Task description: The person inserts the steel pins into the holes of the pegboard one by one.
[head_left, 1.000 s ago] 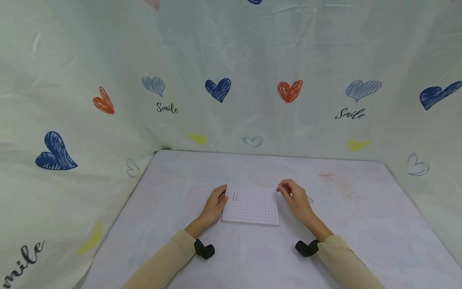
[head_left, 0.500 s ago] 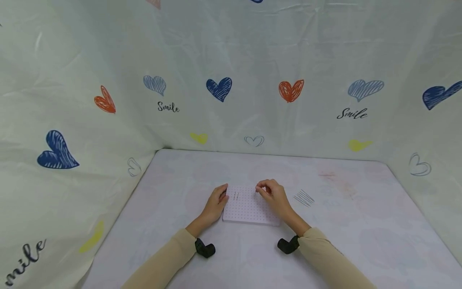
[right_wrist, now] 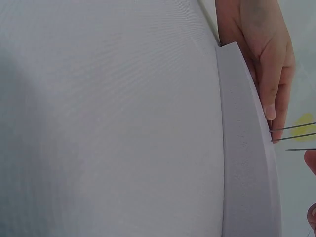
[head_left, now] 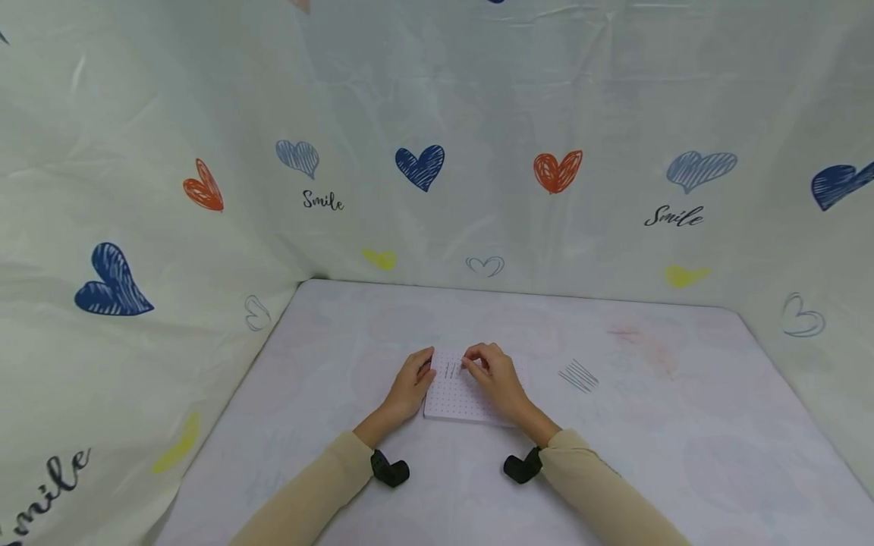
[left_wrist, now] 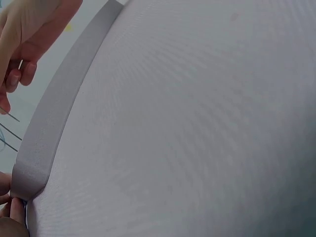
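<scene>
A pale board [head_left: 451, 404] with a grid of small holes lies on the table. My left hand [head_left: 407, 388] grips its left edge. Two thin metal pins [head_left: 447, 371] stand in the board near that hand, and the right wrist view shows these upright pins [right_wrist: 291, 128] close to the left fingertips. Just right of them, my right hand [head_left: 498, 383] pinches another thin pin [right_wrist: 298, 149] between thumb and forefinger. Its point is a small distance off the board's surface in both wrist views. The right hand hides part of the board in the head view.
Several loose metal pins [head_left: 579, 375] lie side by side on the white table [head_left: 655, 462], right of the board. A white curtain [head_left: 492, 91] printed with hearts hangs behind the table and along its left. Each wrist bears a black camera [head_left: 390, 470].
My right hand has moved left from beyond the board's right edge to beside the standing pins, carrying its pin. The loose pins have come into full view. My left hand stays on the board.
</scene>
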The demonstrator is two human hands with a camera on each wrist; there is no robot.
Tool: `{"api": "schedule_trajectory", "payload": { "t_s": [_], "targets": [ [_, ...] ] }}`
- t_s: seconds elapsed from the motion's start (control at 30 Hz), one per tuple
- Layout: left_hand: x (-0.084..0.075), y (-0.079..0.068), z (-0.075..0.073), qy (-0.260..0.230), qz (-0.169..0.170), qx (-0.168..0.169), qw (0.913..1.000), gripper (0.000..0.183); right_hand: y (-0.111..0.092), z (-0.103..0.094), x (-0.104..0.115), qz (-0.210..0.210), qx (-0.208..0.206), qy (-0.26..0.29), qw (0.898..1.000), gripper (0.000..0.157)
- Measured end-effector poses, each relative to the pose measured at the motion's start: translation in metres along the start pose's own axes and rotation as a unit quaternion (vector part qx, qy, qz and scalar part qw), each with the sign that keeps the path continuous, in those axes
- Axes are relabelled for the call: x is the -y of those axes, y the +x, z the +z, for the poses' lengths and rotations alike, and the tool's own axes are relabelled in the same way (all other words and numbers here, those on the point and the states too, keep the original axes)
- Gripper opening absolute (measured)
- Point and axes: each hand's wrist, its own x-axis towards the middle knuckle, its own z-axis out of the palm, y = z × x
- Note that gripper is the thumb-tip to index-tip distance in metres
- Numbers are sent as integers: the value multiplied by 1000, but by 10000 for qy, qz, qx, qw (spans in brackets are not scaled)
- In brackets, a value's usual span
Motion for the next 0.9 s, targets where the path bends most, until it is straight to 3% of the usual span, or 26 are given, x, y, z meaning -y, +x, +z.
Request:
{"api": "schedule_trajectory", "payload": {
  "t_s": [0.9],
  "targets": [
    [-1, 0, 1, -131, 27, -37, 9999, 47, -4, 9, -4, -34, 234, -207, 9995, 10]
  ]
}}
